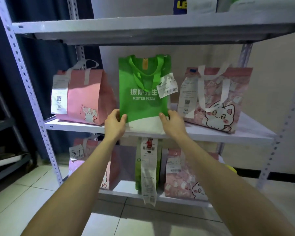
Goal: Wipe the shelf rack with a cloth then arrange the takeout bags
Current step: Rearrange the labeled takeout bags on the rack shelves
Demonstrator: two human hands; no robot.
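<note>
A green "Mister Pizza" takeout bag (pixel 143 92) stands upright in the middle of the white middle shelf (pixel 255 133) of the metal rack. My left hand (pixel 115 124) grips its lower left edge, and my right hand (pixel 173 123) grips its lower right edge. A plain pink bag (pixel 87 97) with a receipt stands to its left. To its right stands a pink cat-print bag (pixel 216 101). No cloth is in view.
The lower shelf holds a pink bag (pixel 92 160), a green bag with a long receipt (pixel 148 169) and a pink cat bag (pixel 186 176). The top shelf (pixel 143 26) carries more bags. A dark rack (pixel 5 160) stands left. Tiled floor lies below.
</note>
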